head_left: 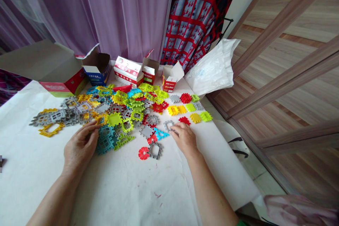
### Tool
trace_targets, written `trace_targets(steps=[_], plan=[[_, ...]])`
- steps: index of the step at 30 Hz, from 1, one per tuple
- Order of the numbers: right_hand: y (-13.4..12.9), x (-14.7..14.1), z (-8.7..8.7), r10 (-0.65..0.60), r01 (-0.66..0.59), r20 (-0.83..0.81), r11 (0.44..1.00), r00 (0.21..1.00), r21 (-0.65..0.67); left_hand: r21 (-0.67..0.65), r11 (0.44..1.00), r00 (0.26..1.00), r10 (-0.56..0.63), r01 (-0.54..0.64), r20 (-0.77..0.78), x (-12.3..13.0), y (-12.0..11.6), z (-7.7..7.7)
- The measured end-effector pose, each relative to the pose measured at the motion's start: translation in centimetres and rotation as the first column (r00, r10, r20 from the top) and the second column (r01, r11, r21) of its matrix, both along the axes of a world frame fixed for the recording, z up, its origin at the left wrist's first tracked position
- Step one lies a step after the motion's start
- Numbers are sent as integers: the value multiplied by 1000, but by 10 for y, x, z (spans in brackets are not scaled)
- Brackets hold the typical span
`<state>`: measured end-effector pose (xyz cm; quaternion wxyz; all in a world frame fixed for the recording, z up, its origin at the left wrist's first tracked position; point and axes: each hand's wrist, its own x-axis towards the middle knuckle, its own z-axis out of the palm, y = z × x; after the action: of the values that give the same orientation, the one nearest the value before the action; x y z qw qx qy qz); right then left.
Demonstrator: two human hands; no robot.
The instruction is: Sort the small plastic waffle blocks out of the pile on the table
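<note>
A heap of colourful interlocking plastic building pieces, among them a lime square (114, 119), lies on the white-covered table. My left hand (81, 144) rests at the heap's near left edge, beside stacked teal window pieces (105, 141). Its fingers are curled together, and whatever they may hold is hidden. Between the thumb and fingers of my right hand (184, 137) is a grey square frame piece (167, 125). Just left of that hand lies a blue triangle (160, 134). Nearer to me are a red flower-shaped disc (143, 153) and a dark grey window piece (155, 150).
Small same-colour groups, such as yellow squares (173, 110) and red squares (185, 98), lie at the right. Behind the heap stand a large open box (62, 84), a blue box (96, 74), a red-and-white box (128, 71) and a white bag (212, 70). Wooden wardrobe doors (288, 70) are at the right.
</note>
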<state>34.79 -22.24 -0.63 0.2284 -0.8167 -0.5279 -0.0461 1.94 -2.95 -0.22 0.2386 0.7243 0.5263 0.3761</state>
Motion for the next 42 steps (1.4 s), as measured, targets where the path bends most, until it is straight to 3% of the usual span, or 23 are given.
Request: trace_targets(steps=[14, 22, 26, 29, 33, 42], plan=[[11, 3, -3, -66, 63, 71, 997, 995, 35, -1, 1000, 1000, -7, 7, 3, 0, 2, -2], [16, 3, -10, -131, 130, 18, 991, 991, 43, -25, 1000, 1000, -11, 11, -1, 0, 2, -3], [18, -11, 0, -65, 51, 71, 982, 995, 179, -15, 1000, 1000, -3, 3, 6, 1, 2, -3], [24, -36, 13, 117, -135, 89, 965, 989, 225, 4, 1000, 1000, -12, 12, 11, 1, 2, -2], [33, -71, 24, 280, -284, 51, 950, 959, 133, 26, 1000, 1000, -15, 15, 14, 1, 2, -2], [37, -84, 27, 207, -207, -5, 976, 978, -70, 33, 999, 1000, -17, 16, 4, 2, 2, -3]])
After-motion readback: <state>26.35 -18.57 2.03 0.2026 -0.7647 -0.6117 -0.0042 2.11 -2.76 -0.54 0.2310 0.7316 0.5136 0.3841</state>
